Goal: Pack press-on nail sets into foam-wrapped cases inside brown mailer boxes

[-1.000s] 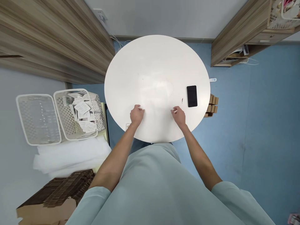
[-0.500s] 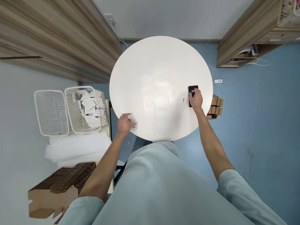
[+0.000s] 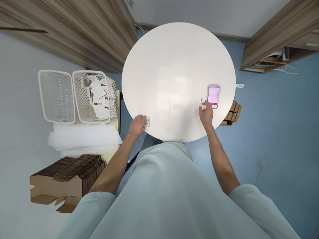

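Observation:
On the round white table point(image 3: 174, 66), my left hand point(image 3: 137, 126) rests at the near left edge. Its fingers are bent over the left side of a small clear packet point(image 3: 147, 121), whose contents are too small to make out. My right hand point(image 3: 206, 114) hovers by the lower left corner of a phone point(image 3: 213, 94) with a lit pink screen, partly blurred. The right thumb and fingers are curved apart with nothing visible between them. Just above those fingertips lies a tiny dark, thin item point(image 3: 201, 100), its kind unclear.
At left stand a white basket point(image 3: 113, 99) of papers or packets and an emptier-looking basket point(image 3: 56, 122). White wrapping sheets point(image 3: 82, 137) and stacked flat cardboard boxes point(image 3: 57, 186) lie nearer. Small brown boxes point(image 3: 233, 114) and a white power strip point(image 3: 239, 85) sit beyond the table's right edge.
My right hand has lifted off the phone and shifted left of it. The phone's dark screen is now lit. My left fingers have curled closer over the packet. The whole view has shifted.

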The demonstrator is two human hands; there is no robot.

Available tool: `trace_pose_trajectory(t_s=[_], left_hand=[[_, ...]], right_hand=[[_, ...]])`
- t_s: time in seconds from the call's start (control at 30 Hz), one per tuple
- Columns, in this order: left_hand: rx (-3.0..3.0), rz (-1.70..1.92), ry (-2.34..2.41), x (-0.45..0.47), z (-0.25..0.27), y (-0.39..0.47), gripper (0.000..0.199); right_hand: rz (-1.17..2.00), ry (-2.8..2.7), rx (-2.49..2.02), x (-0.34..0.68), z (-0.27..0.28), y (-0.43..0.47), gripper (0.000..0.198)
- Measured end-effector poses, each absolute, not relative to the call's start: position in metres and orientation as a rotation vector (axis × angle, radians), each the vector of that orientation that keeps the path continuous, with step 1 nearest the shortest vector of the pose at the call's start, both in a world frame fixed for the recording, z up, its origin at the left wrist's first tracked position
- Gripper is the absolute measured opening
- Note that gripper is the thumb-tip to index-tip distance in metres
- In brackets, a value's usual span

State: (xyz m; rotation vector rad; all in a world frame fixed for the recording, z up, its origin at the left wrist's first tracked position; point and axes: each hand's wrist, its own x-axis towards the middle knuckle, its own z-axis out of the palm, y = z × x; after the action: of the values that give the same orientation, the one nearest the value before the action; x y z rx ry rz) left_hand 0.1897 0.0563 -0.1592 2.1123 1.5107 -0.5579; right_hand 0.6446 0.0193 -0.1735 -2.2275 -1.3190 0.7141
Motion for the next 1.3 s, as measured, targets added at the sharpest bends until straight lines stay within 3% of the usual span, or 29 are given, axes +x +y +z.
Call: trace_pose_trajectory(t_s=[0.27, 0.53, 0.83, 1.0, 1.13, 1.23, 1.3], left_hand=[[2.196, -0.275, 1.301, 0.258, -0.153, 0.045, 0.073], [2.158, -0.337, 1.202, 0.296, -0.174, 0.025, 0.071], [2.086, -0.322, 1.214, 0.292, -0.175, 0.023, 0.074], [2.080, -0.305, 1.230, 0.292, -0.174, 0.022, 0.073], [2.049, -0.268, 1.233, 0.292, -0.176, 0.022, 0.074], [1.949, -0.138, 1.275, 0.289, -0.177, 0.023, 0.076], [1.826, -0.003, 1.360, 0.284, -0.177, 0.024, 0.067]], right_hand=[[1.030, -1.145, -2.378, 0.558, -0.169, -0.062, 0.036], [1.125, -1.031, -2.603, 0.512, -0.173, -0.095, 0.034], [1.124, -0.852, -2.533, 0.492, -0.184, -0.093, 0.009], [1.307, -0.593, -2.326, 0.492, -0.178, -0.091, 0.038], [1.249, -0.811, -2.283, 0.482, -0.160, -0.089, 0.022], [1.132, -1.162, -2.289, 0.463, -0.145, -0.085, 0.023], [1.107, -1.386, -2.248, 0.449, -0.140, -0.080, 0.022]])
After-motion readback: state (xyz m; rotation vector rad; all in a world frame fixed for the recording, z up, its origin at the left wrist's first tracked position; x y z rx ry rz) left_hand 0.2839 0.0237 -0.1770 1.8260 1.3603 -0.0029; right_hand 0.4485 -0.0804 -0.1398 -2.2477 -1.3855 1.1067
